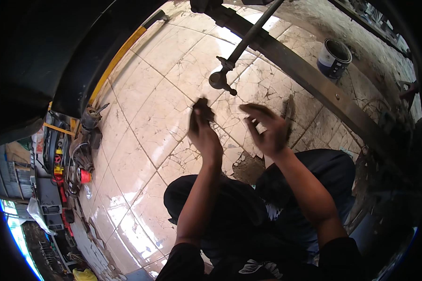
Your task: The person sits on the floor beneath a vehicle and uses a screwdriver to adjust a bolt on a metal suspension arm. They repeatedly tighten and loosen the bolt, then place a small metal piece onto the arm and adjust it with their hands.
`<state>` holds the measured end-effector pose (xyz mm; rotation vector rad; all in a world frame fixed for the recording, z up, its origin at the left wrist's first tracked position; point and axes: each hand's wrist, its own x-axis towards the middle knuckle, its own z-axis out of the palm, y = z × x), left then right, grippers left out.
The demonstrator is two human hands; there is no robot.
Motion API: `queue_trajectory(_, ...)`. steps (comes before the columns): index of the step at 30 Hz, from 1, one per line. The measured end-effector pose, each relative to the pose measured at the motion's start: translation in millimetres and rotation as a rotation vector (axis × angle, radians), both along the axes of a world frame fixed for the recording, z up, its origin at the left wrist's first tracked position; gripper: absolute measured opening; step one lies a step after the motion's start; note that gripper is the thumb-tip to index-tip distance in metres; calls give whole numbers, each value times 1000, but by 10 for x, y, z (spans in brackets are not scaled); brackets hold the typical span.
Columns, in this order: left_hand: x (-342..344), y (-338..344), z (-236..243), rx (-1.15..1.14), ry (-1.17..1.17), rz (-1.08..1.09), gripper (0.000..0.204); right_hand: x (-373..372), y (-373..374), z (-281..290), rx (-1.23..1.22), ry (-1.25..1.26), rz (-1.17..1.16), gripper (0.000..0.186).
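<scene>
My left hand (204, 136) holds a small dark part (204, 109) in its fingers; motion blur hides what kind it is. To the right, my right hand (267, 130) is open and holds nothing, its thumb and curved fingers apart. Just beyond both hands, a dark metal rod with a ball-joint end (219, 79) slants down from the top, touched by neither hand. A brush-like tool with a narrow handle (288, 108) lies on the floor next to my right hand, partly hidden by it.
A long metal beam (309, 84) crosses on the right, with an open paint can (334, 60) behind it. Cracked tiles (169, 107) cover the floor, with a broken patch (248, 167) near my knees. Greasy machine parts (83, 150) and a yellow bar (115, 65) stand left.
</scene>
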<state>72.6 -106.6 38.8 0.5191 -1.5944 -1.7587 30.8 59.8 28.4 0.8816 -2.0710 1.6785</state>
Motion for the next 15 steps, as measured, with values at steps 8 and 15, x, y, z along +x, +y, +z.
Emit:
queue_trajectory(8, -572, 419, 320, -573, -160, 148, 52, -208, 215, -69, -102, -164, -260, 32)
queue_trajectory(15, -776, 294, 564, -174, -291, -56, 53, -236, 160, -112, -82, -133, -211, 34)
